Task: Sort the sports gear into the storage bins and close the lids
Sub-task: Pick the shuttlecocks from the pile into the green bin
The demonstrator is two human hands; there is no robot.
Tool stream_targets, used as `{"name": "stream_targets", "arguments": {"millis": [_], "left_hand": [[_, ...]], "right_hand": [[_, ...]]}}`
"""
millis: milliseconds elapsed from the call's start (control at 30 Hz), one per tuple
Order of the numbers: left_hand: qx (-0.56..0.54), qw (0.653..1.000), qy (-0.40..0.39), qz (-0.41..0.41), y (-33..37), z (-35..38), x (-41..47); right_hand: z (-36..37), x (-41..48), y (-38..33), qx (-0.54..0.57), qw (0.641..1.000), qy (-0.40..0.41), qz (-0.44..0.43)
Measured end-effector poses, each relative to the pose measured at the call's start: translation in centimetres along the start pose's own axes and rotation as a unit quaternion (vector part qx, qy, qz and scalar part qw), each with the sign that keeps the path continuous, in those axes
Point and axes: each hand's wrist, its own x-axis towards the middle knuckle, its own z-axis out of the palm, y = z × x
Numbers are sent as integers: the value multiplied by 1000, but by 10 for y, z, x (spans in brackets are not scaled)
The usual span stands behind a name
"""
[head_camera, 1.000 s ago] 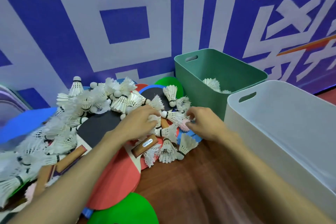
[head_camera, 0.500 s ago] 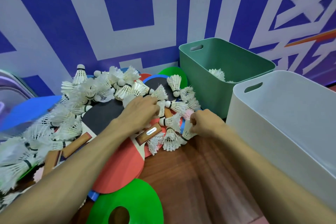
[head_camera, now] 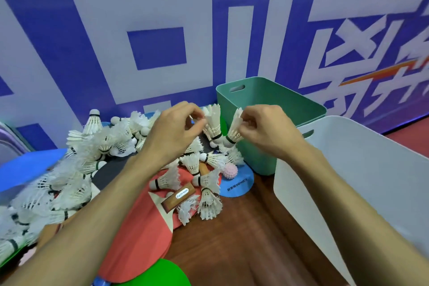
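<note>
Blue disc [head_camera: 242, 181] reading SONICE, shuttlecocks [head_camera: 214, 123] pinched

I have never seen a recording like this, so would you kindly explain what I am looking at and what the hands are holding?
There is no machine here: a person sorts sports gear with bare hands, and the view comes from a wide-angle camera worn on the head, looking forward and down. The left hand and right hand each pinch a feathered shuttlecock, cork end down: the left shuttlecock and the right shuttlecock, raised in front of the green bin. A white bin stands to its right; neither has a lid on. On the wooden table lie a pile of shuttlecocks, a red paddle, a pink spiky ball at the edge of a blue disc, and a green disc at the bottom edge.
</note>
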Motion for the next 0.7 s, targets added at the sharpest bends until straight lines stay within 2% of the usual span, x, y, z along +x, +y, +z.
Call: {"name": "stream_targets", "arguments": {"millis": [100,233,367,500,633,700], "left_hand": [[-62,996,59,-5,10,7,25],[-107,992,65,-3,14,39,65],[-126,991,25,-35,8,82,96],[-138,988,-2,-73,2,118,114],[-139,979,-118,-94,-4,137,114],[-131,976,-150,-84,-7,141,108]], "right_hand": [[-24,9,20,-3,996,83,28],[-31,27,57,-8,985,153,84],[-11,44,87,-25,979,143,146],[13,53,103,-37,977,94,187],[29,55,112,-31,979,36,199],[32,54,110,-38,979,19,198]]}}
